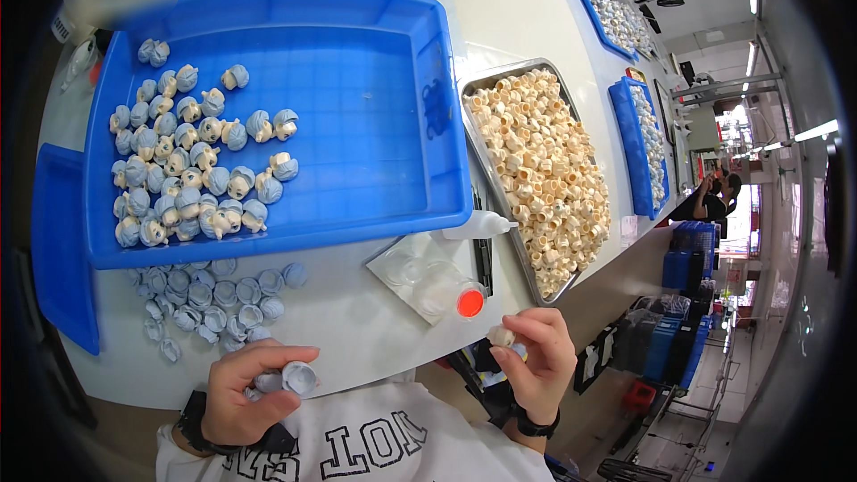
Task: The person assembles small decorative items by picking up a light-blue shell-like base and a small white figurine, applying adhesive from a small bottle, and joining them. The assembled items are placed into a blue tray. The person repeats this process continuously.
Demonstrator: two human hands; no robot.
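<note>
At the table's near edge, my left hand [241,397] grips a pale-blue hollow doll hair cap [299,378] between thumb and fingers, its open side showing. Another pale-blue piece shows behind it in the same hand. To the right, my right hand [543,361] pinches a small cream doll head piece [502,336]. The two pieces are apart. Beyond my left hand, several loose pale-blue caps [214,299] lie on the table. Doll heads with blue hair [187,134] fill the left part of a large blue bin [295,245].
Right of the bin, a metal tray [485,150] holds a heap of cream pieces [536,170]. A white squeeze bottle [478,226] and a clear container with an orange-red top [470,303] stand between. Another filled blue tray [628,147] lies farther right. A person [717,201] is in the background.
</note>
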